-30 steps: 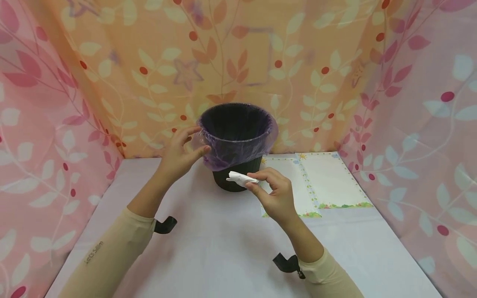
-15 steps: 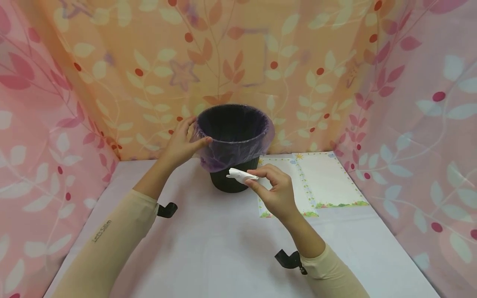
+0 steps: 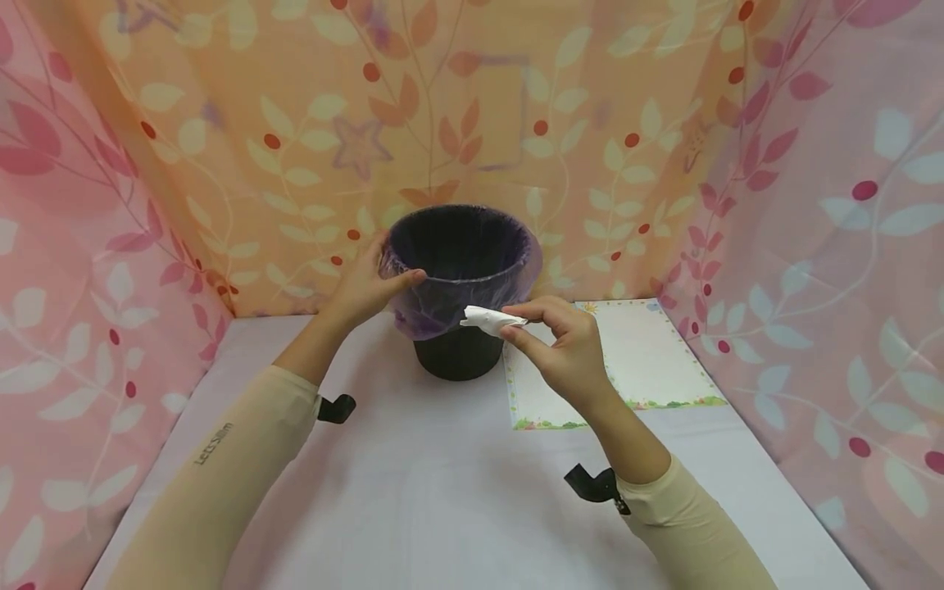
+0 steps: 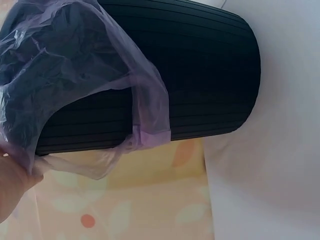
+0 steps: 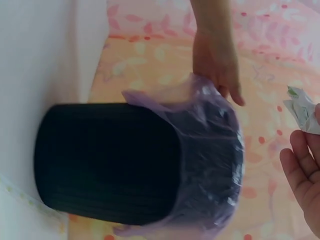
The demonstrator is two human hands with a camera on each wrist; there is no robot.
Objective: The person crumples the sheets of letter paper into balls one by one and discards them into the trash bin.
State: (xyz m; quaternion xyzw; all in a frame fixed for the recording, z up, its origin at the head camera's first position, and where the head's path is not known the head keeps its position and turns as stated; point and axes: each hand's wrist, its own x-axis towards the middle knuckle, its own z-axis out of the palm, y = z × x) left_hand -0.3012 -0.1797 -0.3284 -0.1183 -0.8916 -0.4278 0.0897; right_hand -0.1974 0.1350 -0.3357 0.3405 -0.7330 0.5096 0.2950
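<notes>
A black trash bin (image 3: pixel 456 358) stands upright on the white table, lined with a thin purple plastic bag (image 4: pixel 151 95) folded over its rim. My left hand (image 3: pixel 366 283) holds the bin's left rim through the bag, its thumb along the near edge and its fingers partly hidden behind the side. In the right wrist view the left hand (image 5: pixel 215 57) shows at the rim. My right hand (image 3: pixel 571 352) pinches a crumpled piece of white paper (image 3: pixel 487 319) between thumb and fingers, in front of the bin's right side. A green mark shows on the crumpled paper (image 5: pixel 301 111) in the right wrist view.
Two white sheets (image 3: pixel 660 360) with decorated borders lie on the table right of the bin, partly behind the right hand. Floral fabric (image 3: pixel 295 82) encloses the back and both sides. White cloth (image 3: pixel 413 492) covers the table.
My left hand has closed in on the bin's left rim, its thumb now over the near edge. My right hand has risen and shifted slightly right with the crumpled paper.
</notes>
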